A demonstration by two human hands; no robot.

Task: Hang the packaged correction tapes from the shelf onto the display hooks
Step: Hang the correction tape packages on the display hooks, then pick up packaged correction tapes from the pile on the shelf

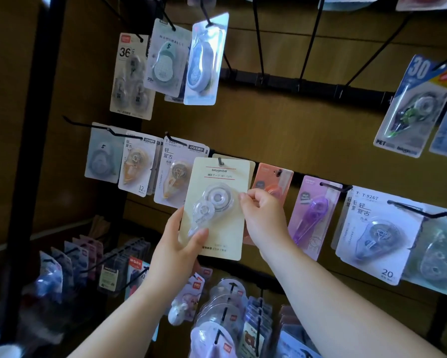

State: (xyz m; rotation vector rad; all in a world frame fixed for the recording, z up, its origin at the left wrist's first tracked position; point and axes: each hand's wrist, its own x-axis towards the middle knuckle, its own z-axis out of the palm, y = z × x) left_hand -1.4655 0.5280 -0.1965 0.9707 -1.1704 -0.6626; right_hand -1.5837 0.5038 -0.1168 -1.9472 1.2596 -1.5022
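Observation:
A cream card pack with a clear correction tape (217, 208) hangs at the middle row, its top hole on a black hook (220, 161). My left hand (177, 251) grips the pack's lower left edge, thumb on the blister. My right hand (262, 215) pinches the pack's right edge at mid height. Another cream card shows just behind its top edge.
Neighbouring packs hang close: beige ones (174, 174) to the left, an orange one (274, 182) and a purple one (313, 218) to the right. Bare black hooks (258, 37) stick out from the upper rail (302, 85). More packs (227, 313) fill hooks below my arms.

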